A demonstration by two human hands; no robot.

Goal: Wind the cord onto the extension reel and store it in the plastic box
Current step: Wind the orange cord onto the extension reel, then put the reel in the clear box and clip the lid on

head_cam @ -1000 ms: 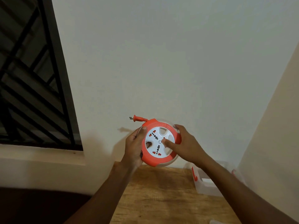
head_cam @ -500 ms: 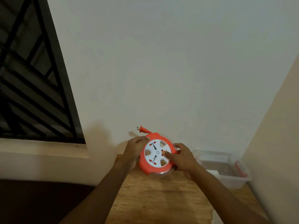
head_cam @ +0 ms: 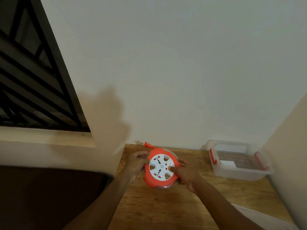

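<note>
The extension reel (head_cam: 161, 170) sits between both hands, low over the wooden desk (head_cam: 166, 206), its white socket face turned up toward the camera. The left hand (head_cam: 137, 163) grips the orange rim on the reel's left edge; the right hand (head_cam: 186, 174) closes on the right edge, with a fingertip pressed into a recess of the white disc. The cord appears almost fully wound: only the orange plug (head_cam: 147, 144) and a short stub project from the top left of the rim, pointing toward the wall. The plastic box (head_cam: 239, 174) stands open, well to the right of the reel near the corner. The right hand is nearer the box, so the transfer runs rightward.
</note>
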